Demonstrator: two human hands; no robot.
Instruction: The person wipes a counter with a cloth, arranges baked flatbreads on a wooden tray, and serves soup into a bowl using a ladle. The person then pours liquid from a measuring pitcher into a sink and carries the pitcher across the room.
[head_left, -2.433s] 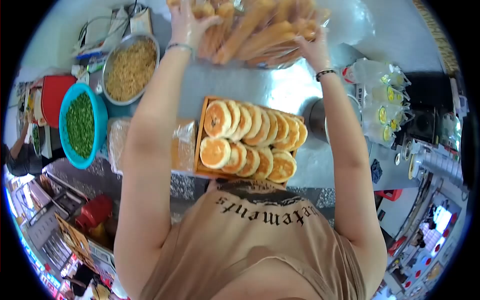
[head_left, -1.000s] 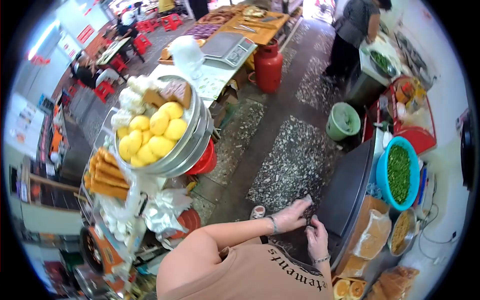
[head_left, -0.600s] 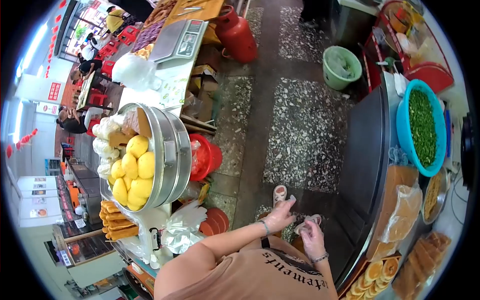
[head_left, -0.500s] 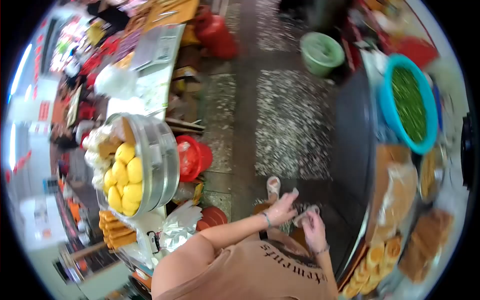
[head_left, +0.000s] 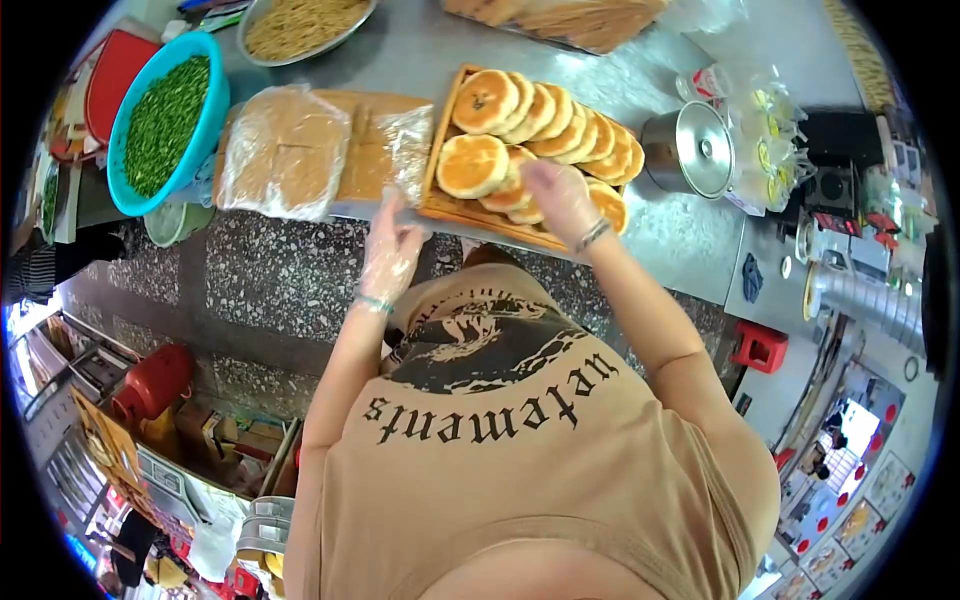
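My left hand [head_left: 392, 248], in a clear plastic glove, is at the counter's front edge with its thumb and fingers apart and nothing visible in it. Just beyond it lies brown sheet cake [head_left: 285, 150], partly covered in plastic film. My right hand [head_left: 565, 203], also gloved, is over a wooden tray [head_left: 433, 180] holding rows of round golden flatbreads [head_left: 472, 166]. Its fingers are blurred among the breads, and I cannot tell whether they grip one.
A turquoise basin [head_left: 118, 150] of chopped greens stands at the left, with a metal bowl [head_left: 262, 60] of noodle-like strips behind. Right of the tray is a lidded steel pot [head_left: 690, 150]. Bagged cups [head_left: 775, 150] and a red stool [head_left: 760, 346] are further right.
My view has swung from the aisle to face the metal counter. Both hands, earlier low before my body handling thin clear plastic, are now apart at the counter, the right one over the flatbreads.
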